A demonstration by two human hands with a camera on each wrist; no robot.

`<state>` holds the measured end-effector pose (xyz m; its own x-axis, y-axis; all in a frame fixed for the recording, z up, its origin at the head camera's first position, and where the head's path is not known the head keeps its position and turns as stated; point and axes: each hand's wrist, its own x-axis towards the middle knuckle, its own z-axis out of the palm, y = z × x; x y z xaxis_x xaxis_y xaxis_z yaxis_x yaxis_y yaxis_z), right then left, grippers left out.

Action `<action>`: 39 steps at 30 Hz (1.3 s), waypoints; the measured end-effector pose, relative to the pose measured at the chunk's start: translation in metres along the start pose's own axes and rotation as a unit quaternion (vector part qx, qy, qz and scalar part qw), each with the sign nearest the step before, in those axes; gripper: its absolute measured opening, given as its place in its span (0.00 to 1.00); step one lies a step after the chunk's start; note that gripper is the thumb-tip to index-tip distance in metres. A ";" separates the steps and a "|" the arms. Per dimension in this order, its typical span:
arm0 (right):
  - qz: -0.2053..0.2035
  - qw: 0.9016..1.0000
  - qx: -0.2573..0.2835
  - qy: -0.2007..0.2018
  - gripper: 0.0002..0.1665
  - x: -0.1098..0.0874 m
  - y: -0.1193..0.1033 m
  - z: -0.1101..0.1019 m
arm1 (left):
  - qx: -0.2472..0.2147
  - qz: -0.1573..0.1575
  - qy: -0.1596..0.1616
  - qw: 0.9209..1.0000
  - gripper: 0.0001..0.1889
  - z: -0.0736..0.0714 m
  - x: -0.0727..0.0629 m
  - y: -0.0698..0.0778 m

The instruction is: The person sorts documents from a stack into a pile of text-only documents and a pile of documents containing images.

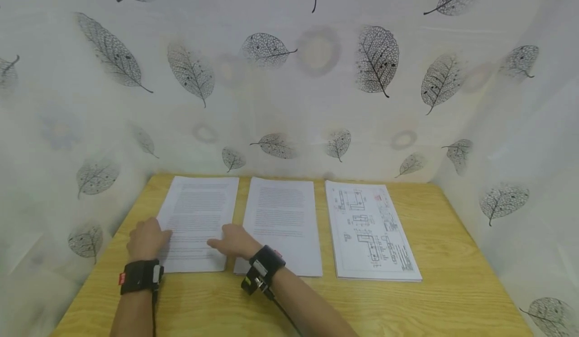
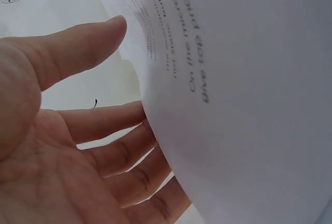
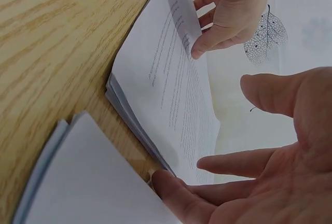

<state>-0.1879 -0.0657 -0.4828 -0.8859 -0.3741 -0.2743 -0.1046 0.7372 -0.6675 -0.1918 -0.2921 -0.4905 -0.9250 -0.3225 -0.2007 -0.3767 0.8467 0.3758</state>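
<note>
A stack of printed text sheets (image 1: pixel 201 216) lies at the left of the table, between my two hands. At its left edge is my left hand (image 1: pixel 147 239); in the left wrist view the fingertips (image 2: pixel 171 195) meet the paper's edge while the thumb stands apart from it. My right hand (image 1: pixel 235 241) is by the stack's right edge, over the near-left part of a second text stack (image 1: pixel 285 226). Its fingers are spread in the right wrist view, with the fingertips (image 3: pixel 207 163) close to the left stack's side and the thumb raised.
Right of the middle stack lies a third stack of sheets, with a technical drawing (image 1: pixel 371 236) on top. The wooden table (image 1: pixel 443 261) is bordered by a pale leaf-print curtain (image 1: pixel 312 106) at the back and sides. Cables (image 1: pixel 287 314) trail from both wrist cameras.
</note>
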 end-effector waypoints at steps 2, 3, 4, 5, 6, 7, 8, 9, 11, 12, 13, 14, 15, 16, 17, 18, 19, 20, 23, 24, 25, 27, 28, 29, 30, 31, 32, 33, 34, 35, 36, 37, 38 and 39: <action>0.001 1.000 0.004 0.000 0.30 0.000 0.001 0.000 | -0.002 0.007 -0.006 1.000 0.14 -0.001 -0.001 0.001; 0.002 1.000 0.005 0.000 0.32 0.000 0.001 -0.001 | -0.003 0.012 -0.009 1.000 0.13 -0.002 -0.001 0.002; 0.003 1.000 0.006 -0.001 0.33 0.000 0.001 -0.001 | -0.002 0.016 -0.010 1.000 0.12 -0.001 -0.002 0.002; 0.004 1.000 0.009 -0.001 0.33 0.000 0.001 -0.001 | -0.002 0.017 -0.009 1.000 0.13 -0.001 -0.002 0.004; 0.006 1.000 0.012 -0.001 0.35 0.000 0.001 -0.001 | -0.003 0.019 -0.004 1.000 0.13 -0.001 -0.002 0.005; 0.009 1.000 0.018 -0.002 0.35 0.000 0.001 -0.002 | -0.004 0.020 0.002 1.000 0.14 -0.001 -0.002 0.006; 0.010 1.000 0.021 -0.002 0.36 0.000 0.001 -0.002 | -0.005 0.019 0.007 1.000 0.15 0.000 -0.002 0.007; 0.012 1.000 0.024 -0.002 0.36 0.000 0.001 -0.003 | -0.005 0.019 0.012 1.000 0.17 0.000 -0.001 0.008; 0.014 0.999 0.028 -0.003 0.36 0.000 0.001 -0.003 | -0.006 0.017 0.021 1.000 0.20 0.002 -0.001 0.011; 0.016 0.999 0.028 -0.003 0.37 0.000 0.001 -0.003 | -0.006 0.018 0.022 1.000 0.21 0.003 0.000 0.012; 0.017 0.999 0.029 -0.004 0.36 0.000 0.000 -0.004 | -0.005 0.018 0.022 1.000 0.21 0.004 0.001 0.012; 0.017 0.999 0.029 -0.005 0.36 0.000 0.000 -0.004 | -0.004 0.021 0.024 0.999 0.20 0.004 0.001 0.013; 0.017 0.999 0.029 -0.006 0.36 0.000 0.000 -0.004 | -0.003 0.029 0.028 0.999 0.19 0.004 0.000 0.013; 0.017 0.999 0.029 -0.007 0.36 0.000 0.000 -0.003 | -0.003 0.037 0.031 0.999 0.17 0.004 0.000 0.013; 0.017 0.999 0.029 -0.009 0.36 0.000 0.000 -0.004 | -0.003 0.043 0.035 0.998 0.15 0.003 -0.001 0.013; 0.017 0.999 0.029 -0.010 0.36 0.000 0.000 -0.004 | -0.004 0.049 0.041 0.998 0.13 0.002 -0.002 0.014; 0.018 0.999 0.031 -0.011 0.36 0.000 -0.001 -0.004 | -0.006 0.055 0.048 0.997 0.13 0.001 -0.003 0.014; 0.019 0.999 0.031 -0.012 0.36 -0.001 -0.001 -0.004 | -0.011 0.062 0.058 0.996 0.12 0.001 -0.004 0.015; 0.024 0.999 0.034 -0.015 0.37 -0.001 -0.001 -0.004 | -0.031 0.058 0.085 0.994 0.19 0.000 -0.007 0.018; 0.026 0.999 0.037 -0.015 0.37 -0.001 0.000 -0.004 | -0.038 0.057 0.094 0.993 0.20 -0.001 -0.008 0.019; 0.027 0.999 0.038 -0.015 0.37 0.000 0.000 -0.004 | -0.042 0.057 0.102 0.992 0.20 -0.001 -0.009 0.019; 0.028 0.999 0.045 -0.014 0.37 0.001 0.002 -0.003 | -0.043 0.056 0.113 0.991 0.18 -0.003 -0.011 0.019; 0.030 0.998 0.049 -0.013 0.37 0.001 0.003 -0.002 | -0.039 0.055 0.113 0.991 0.16 -0.004 -0.011 0.018; 0.031 0.998 0.054 -0.011 0.38 0.001 0.004 -0.002 | -0.037 0.054 0.113 0.991 0.15 -0.005 -0.011 0.017; 0.032 0.998 0.056 -0.010 0.38 0.002 0.005 -0.002 | -0.034 0.055 0.116 0.991 0.13 -0.007 -0.010 0.015; 0.033 0.997 0.063 -0.008 0.38 0.002 0.006 -0.002 | -0.031 0.051 0.115 0.992 0.13 -0.009 -0.010 0.014; 0.035 0.997 0.074 -0.007 0.38 0.002 0.007 -0.002 | -0.032 0.048 0.117 0.991 0.15 -0.010 -0.009 0.013; 0.036 0.996 0.086 -0.005 0.38 0.002 0.008 -0.003 | -0.032 0.045 0.119 0.991 0.16 -0.013 -0.008 0.012; 0.034 0.995 0.096 -0.001 0.38 0.002 0.009 -0.003 | -0.037 0.040 0.121 0.991 0.17 -0.015 -0.008 0.011; 0.029 0.994 0.108 0.004 0.38 0.001 0.009 -0.004 | -0.043 0.041 0.129 0.990 0.19 -0.017 -0.008 0.010; 0.026 0.992 0.122 0.008 0.38 0.001 0.009 -0.005 | -0.050 0.043 0.135 0.989 0.20 -0.019 -0.008 0.010; 0.021 0.990 0.137 0.013 0.38 0.001 0.009 -0.006 | -0.058 0.045 0.138 0.988 0.20 -0.022 -0.008 0.010; 0.016 0.988 0.151 0.018 0.39 0.001 0.009 -0.007 | -0.066 0.053 0.144 0.986 0.19 -0.024 -0.008 0.010; 0.011 0.986 0.162 0.022 0.37 0.001 0.009 -0.008 | -0.078 0.059 0.147 0.984 0.19 -0.026 -0.009 0.011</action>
<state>-0.1933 -0.0547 -0.4835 -0.9059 -0.3294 -0.2661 0.0594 0.5232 -0.8501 -0.1888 -0.2913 -0.4611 -0.9284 -0.3533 0.1150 -0.2471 0.8181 0.5192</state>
